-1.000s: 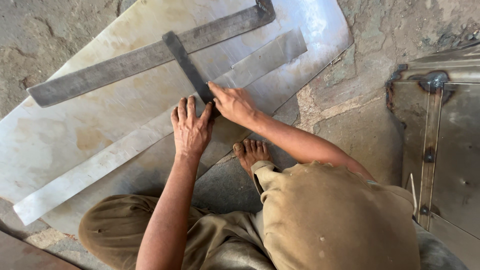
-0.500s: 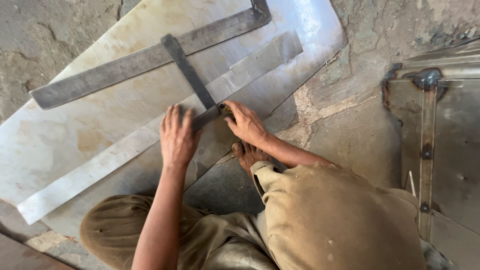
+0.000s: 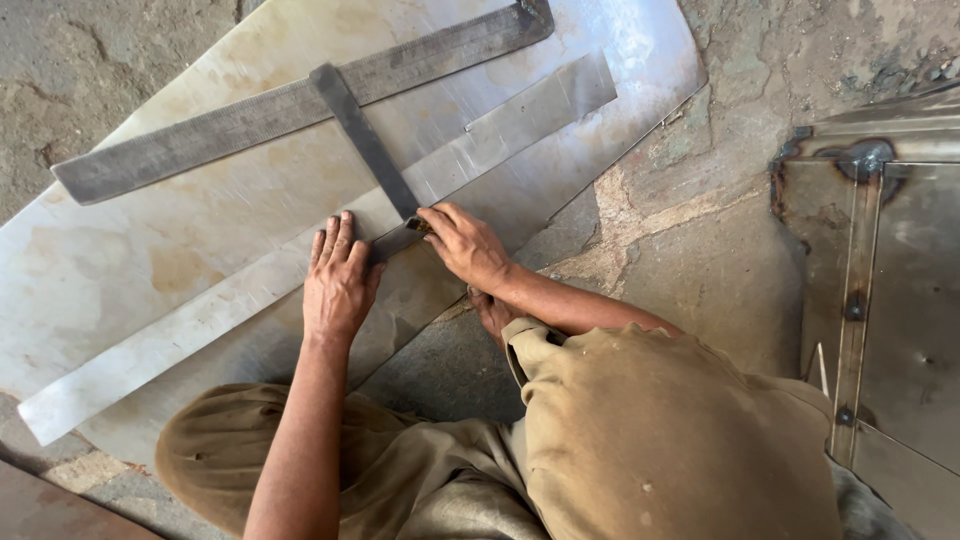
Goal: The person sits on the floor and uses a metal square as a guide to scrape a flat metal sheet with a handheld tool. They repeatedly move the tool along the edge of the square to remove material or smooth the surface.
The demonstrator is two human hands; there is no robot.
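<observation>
Now, hands and metal, line by line:
Left hand (image 3: 338, 280): lower middle of the frame, laid flat with fingers stretched out, pressing on the long metal strip (image 3: 300, 260).
Right hand (image 3: 465, 245): centre, fingers curled and pinching the lower end of the T-square (image 3: 365, 150).
T-square: dark steel, its blade slanting from the upper centre down to the hands, its crossbar running from the left edge to the upper middle.
Sheet metal (image 3: 150, 250): pale, filling the upper left, under strip and square.
Floor (image 3: 680, 210): rough concrete, right of centre.
Metal box (image 3: 900, 300): right edge.
</observation>
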